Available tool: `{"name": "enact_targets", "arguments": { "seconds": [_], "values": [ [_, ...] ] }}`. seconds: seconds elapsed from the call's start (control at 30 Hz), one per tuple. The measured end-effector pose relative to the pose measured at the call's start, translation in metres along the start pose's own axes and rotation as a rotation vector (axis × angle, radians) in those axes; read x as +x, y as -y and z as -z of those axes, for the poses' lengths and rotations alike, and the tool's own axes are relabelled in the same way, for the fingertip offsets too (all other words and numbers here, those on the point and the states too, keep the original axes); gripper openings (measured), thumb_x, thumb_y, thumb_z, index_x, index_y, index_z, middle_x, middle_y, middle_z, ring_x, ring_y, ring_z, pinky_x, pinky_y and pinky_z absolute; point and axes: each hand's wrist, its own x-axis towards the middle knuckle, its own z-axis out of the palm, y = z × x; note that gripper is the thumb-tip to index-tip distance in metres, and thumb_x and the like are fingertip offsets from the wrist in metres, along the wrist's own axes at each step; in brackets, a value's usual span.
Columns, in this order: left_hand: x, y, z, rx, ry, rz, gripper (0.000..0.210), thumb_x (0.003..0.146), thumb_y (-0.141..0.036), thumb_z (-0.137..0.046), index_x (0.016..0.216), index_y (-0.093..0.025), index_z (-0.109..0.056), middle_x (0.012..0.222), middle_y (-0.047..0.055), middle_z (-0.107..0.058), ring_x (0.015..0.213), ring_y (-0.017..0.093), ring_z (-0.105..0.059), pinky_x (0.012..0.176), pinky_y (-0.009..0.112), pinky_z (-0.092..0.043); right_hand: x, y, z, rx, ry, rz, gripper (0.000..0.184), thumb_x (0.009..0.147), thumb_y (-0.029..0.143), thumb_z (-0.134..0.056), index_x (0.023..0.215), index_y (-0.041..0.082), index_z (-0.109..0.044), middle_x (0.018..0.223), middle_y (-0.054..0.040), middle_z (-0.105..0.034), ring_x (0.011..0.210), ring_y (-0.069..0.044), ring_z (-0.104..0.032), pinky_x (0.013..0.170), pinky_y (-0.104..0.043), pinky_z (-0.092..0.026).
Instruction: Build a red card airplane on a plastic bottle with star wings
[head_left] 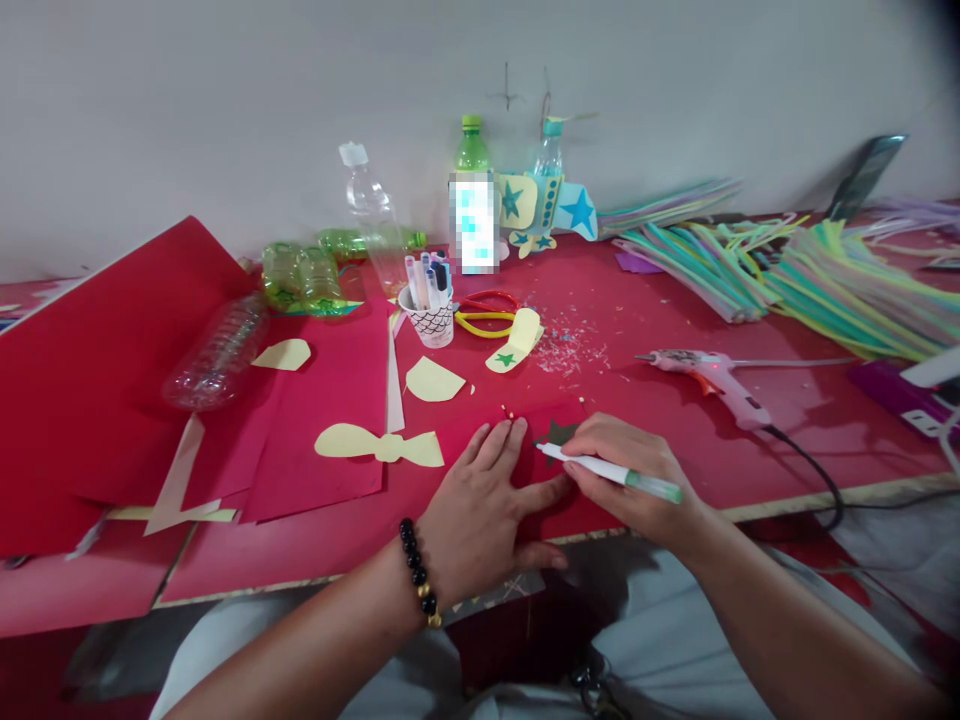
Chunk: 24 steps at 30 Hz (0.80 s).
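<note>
From my post I see the right hand (637,468) with its fingers closed on the marker (611,471), which slants leftward from them over the dark star (567,432). The star lies just left of these nearer fingers; the left hand (476,505) rests flat, thumb apart.

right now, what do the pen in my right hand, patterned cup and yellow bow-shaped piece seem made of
Pen: likely smooth plastic, from its even white barrel. Cup: probably matte paper, going by its dull white side. Bow-shaped piece: seemingly matte paper or thin card, flat with cut edges.
</note>
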Motion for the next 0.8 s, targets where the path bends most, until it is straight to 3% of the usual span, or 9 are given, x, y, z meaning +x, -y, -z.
{"name": "enact_targets", "arguments": {
  "seconds": [0.1, 0.27, 0.43, 0.6, 0.8],
  "values": [
    [0.0000, -0.0001, 0.0005, 0.000, 0.004, 0.003, 0.074, 0.078, -0.077, -0.046, 0.142, -0.041, -0.039, 0.158, 0.013, -0.016, 0.144, 0.040, -0.019, 0.113, 0.057, -0.023, 0.0003, -0.0012, 0.0005, -0.023, -0.013, -0.002, 0.007, 0.084, 0.013, -0.061, 0.087, 0.018, -0.064, 0.078, -0.0050, -0.065, 0.074, -0.017, -0.059, 0.068, -0.032, -0.049],
    [0.0001, 0.0002, 0.0013, -0.016, 0.012, 0.007, 0.073, 0.077, -0.078, -0.046, 0.141, -0.043, -0.041, 0.159, 0.011, -0.015, 0.144, 0.040, -0.019, 0.114, 0.057, -0.023, -0.0003, -0.0018, 0.0019, -0.138, -0.139, -0.008, 0.009, 0.081, 0.009, -0.062, 0.081, 0.017, -0.064, 0.073, -0.0046, -0.064, 0.068, -0.015, -0.057, 0.063, -0.030, -0.048],
    [0.0002, -0.0001, 0.0013, -0.016, 0.015, 0.011, 0.074, 0.077, -0.077, -0.047, 0.141, -0.041, -0.041, 0.157, 0.013, -0.017, 0.144, 0.041, -0.019, 0.113, 0.058, -0.024, -0.0008, -0.0005, 0.0015, -0.083, -0.069, 0.010, 0.008, 0.081, 0.009, -0.063, 0.083, 0.017, -0.064, 0.075, -0.0055, -0.065, 0.070, -0.016, -0.059, 0.065, -0.030, -0.048],
    [-0.0002, -0.0004, 0.0013, -0.018, 0.014, 0.010, 0.073, 0.077, -0.077, -0.047, 0.140, -0.042, -0.041, 0.157, 0.013, -0.016, 0.143, 0.041, -0.020, 0.113, 0.058, -0.024, 0.0006, -0.0010, 0.0010, -0.132, -0.125, 0.003, 0.010, 0.080, 0.008, -0.063, 0.082, 0.017, -0.063, 0.073, -0.0049, -0.064, 0.068, -0.015, -0.058, 0.063, -0.030, -0.048],
    [-0.0003, 0.0000, 0.0007, -0.004, 0.006, 0.006, 0.074, 0.078, -0.077, -0.046, 0.142, -0.042, -0.040, 0.157, 0.013, -0.016, 0.143, 0.041, -0.020, 0.113, 0.058, -0.024, 0.0006, -0.0001, 0.0003, -0.090, -0.080, 0.020, 0.009, 0.081, 0.008, -0.063, 0.083, 0.017, -0.064, 0.074, -0.0051, -0.065, 0.069, -0.016, -0.058, 0.064, -0.031, -0.048]
  ]
}}
